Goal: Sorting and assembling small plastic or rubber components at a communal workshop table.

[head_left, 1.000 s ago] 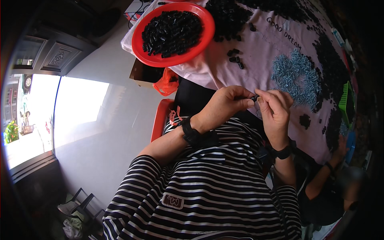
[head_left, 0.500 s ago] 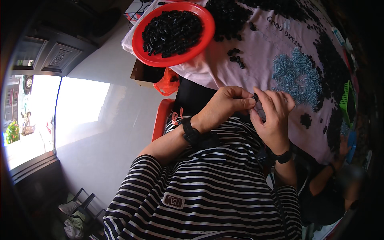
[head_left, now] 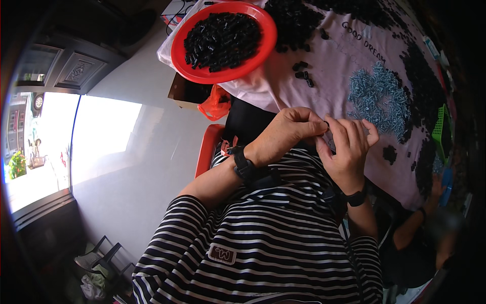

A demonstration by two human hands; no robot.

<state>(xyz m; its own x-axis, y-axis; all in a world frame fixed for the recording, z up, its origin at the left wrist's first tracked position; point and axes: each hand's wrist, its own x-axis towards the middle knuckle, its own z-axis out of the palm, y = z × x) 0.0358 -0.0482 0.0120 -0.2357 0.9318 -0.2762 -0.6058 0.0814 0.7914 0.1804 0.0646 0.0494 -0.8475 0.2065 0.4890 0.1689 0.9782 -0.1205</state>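
Note:
In front of my striped shirt, my two hands meet at the near edge of the pink cloth. My left hand (head_left: 298, 126) pinches a small black plastic part (head_left: 327, 124) between thumb and forefinger. The fingertips of my right hand (head_left: 349, 139) press against the same part from the other side, its fingers curled and the thumb lower down. Most of the part is hidden by the fingers. Beyond my right hand lies a heap of bluish metal screws (head_left: 379, 99). Several loose black parts (head_left: 304, 75) rest on the cloth further off.
A red round tray (head_left: 273, 38) heaped with black parts (head_left: 223, 40) sits at the table's far left corner. More black parts (head_left: 296, 23) lie behind. A green basket (head_left: 442, 133) stands at right, near a co-worker's arm (head_left: 412, 223). An orange bag (head_left: 215, 103) hangs by a cardboard box (head_left: 178, 92).
The whole view has shifted slightly. My right fingertips have turned a little about the black part, which shows less now. My left hand keeps its pinch.

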